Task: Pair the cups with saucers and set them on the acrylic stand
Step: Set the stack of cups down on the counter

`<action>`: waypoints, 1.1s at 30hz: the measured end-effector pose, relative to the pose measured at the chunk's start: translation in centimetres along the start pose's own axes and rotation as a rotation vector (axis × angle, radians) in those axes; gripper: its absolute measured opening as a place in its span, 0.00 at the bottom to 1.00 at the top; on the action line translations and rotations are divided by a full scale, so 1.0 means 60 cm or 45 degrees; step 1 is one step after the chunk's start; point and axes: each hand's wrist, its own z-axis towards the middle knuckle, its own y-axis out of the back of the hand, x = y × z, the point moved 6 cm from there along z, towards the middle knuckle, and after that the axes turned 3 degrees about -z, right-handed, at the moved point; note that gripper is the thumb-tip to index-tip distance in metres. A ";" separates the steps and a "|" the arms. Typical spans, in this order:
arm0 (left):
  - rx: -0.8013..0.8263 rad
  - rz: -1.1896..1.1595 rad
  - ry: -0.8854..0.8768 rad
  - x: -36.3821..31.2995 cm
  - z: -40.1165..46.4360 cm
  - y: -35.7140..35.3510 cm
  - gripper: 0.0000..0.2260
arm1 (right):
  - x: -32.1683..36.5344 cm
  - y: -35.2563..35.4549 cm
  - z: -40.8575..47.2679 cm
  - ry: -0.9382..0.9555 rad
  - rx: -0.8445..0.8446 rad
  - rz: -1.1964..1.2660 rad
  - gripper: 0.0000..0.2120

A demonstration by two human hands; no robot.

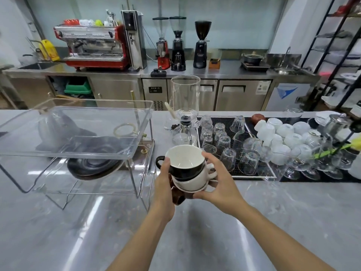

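Note:
A stack of cups hovers above the counter in both my hands. On top is a black cup (185, 169) with a white inside, nested in a white cup (197, 179), with a brown cup (178, 198) at the bottom. My left hand (165, 184) grips the stack's left side, thumb by the black handle. My right hand (218, 182) curls round the right side. To the left stands the clear acrylic stand (136, 122), with dark saucers (93, 165) stacked under its upper shelf.
A glass siphon brewer (184, 114) stands just behind the cups. A black mat (254, 173) to the right carries several upturned glasses and white cups (283, 133). Coffee machines line the back counter. Grey counter (195, 231) lies below my arms.

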 end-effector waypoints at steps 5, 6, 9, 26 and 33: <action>-0.054 -0.026 0.058 0.036 0.016 0.022 0.28 | -0.032 -0.020 -0.009 -0.053 0.019 0.011 0.51; -0.054 -0.031 0.071 0.042 0.021 0.024 0.28 | -0.040 -0.024 -0.009 -0.064 0.022 0.015 0.52; -0.052 -0.044 0.084 0.052 0.029 0.031 0.27 | -0.053 -0.033 -0.010 -0.085 0.015 0.019 0.52; 0.003 -0.121 0.052 0.081 0.065 0.045 0.26 | -0.088 -0.052 -0.001 -0.100 0.027 -0.071 0.52; -0.033 -0.148 0.079 0.091 0.067 0.048 0.25 | -0.102 -0.057 -0.001 -0.117 0.027 -0.116 0.52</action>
